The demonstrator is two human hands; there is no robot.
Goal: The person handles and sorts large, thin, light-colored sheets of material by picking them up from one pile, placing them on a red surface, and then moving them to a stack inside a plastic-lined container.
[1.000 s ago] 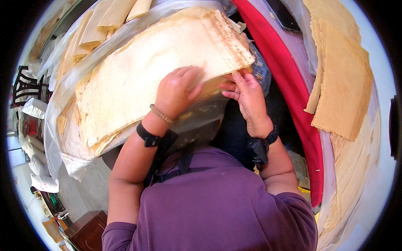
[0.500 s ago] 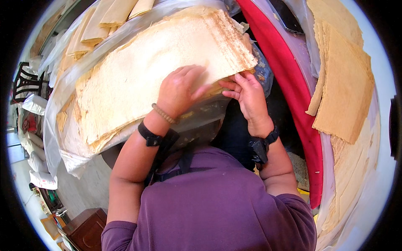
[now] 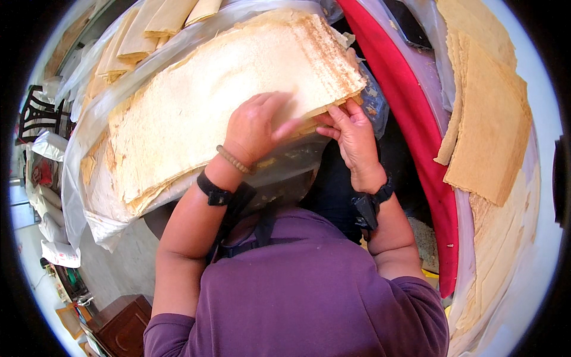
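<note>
A stack of large, thin, cream-coloured sheets (image 3: 196,113) with ragged edges lies slantwise in front of me. Its top sheet has a brown, rough band along the right end. My left hand (image 3: 259,122) rests over the near edge of the stack, thumb apart from the fingers and nothing in its grasp; its fingertips are slightly blurred. At the near right corner, my right hand (image 3: 352,128) pinches the edge of the sheets between thumb and forefinger, the other fingers curling below it. How many layers it grips is hidden.
Clear plastic sheeting (image 3: 80,172) lies under and around the stack. Folded tan sheets (image 3: 166,18) lie beyond it. To the right run a red cloth strip (image 3: 410,113) and a pile of tan sheets (image 3: 488,125). A dark phone-like object (image 3: 407,24) is at the top right.
My right hand has shifted very slightly at the corner, its fingers curling a little differently. The left hand stays nearly in place, and the stack has not visibly moved.
</note>
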